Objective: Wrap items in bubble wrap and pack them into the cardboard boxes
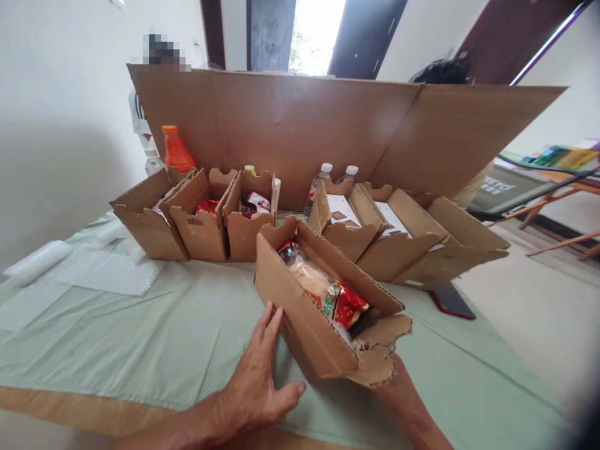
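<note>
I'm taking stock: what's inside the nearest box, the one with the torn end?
Inside the torn box lies shiny packaging, pale in the middle, red and green nearer the torn end. Anything beneath it is covered.

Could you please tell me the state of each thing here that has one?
Nearest box: open, torn at near end, red packet inside
Other boxes: open
Orange bottle: capped
Clear bottles: capped
Plastic wrap: partly spread flat
Dark doors: open
Left hand: open, fingers against nearest box
Right hand: mostly hidden
</note>
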The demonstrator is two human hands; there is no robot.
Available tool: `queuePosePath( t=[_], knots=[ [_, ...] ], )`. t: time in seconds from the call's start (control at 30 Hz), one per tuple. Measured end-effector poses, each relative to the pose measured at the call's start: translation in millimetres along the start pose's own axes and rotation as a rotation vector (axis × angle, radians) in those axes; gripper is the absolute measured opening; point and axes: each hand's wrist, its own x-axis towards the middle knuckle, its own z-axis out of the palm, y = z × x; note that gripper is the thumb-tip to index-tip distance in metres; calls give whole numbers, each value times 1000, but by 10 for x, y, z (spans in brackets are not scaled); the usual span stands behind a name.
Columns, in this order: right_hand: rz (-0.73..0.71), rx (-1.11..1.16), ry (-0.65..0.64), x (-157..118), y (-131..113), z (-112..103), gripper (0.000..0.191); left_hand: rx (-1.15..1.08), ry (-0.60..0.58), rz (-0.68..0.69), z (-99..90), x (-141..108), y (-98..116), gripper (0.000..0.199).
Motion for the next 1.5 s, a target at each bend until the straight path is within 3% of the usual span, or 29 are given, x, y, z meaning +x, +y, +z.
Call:
queuePosePath(
  t=[0.13, 0.27, 0.4, 0.6, 0.73, 0.93, 1.03, 1.13, 1.27, 1.4, 1.5],
  knots=[
    [-10, 10, 29, 144, 94, -4, 35, 42, -53, -12, 157, 203, -53, 118],
    [-2, -92, 113, 81, 133, 47, 35, 53, -42, -1, 248, 304, -93, 114],
    [-17, -203, 151, -7, 79, 191, 31, 28, -5, 18, 156, 382, -120, 108],
    [-83, -296, 80, 95, -114, 283, 31, -33, 30, 36, -10, 414, -218, 98],
    [-139, -309, 21, 368, -159, 328, 27, -22, 48, -27, -153, 632, -303, 84],
    [-182, -357, 60, 756, 61, 430, 33, 168, 174, -283, -402, 1174, -445, 42],
    [-227, -358, 38, 732, 159, 448, 29, 179, 191, -273, -369, 1107, -429, 29],
    [-279, -372, 2, 655, 205, 445, 25, 161, 122, -174, -263, 984, -356, 16],
    [-311, -409, -31, 627, 238, 453, 21, 156, 79, -87, -151, 1187, -352, 35],
    [-330, -450, -44, 620, 257, 461, 21, 201, 66, -95, -76, 1543, -505, 54],
    [-372, -502, -57, 602, 247, 457, 22, 268, -11, -84, -26, 1615, -596, 63]
  ],
)
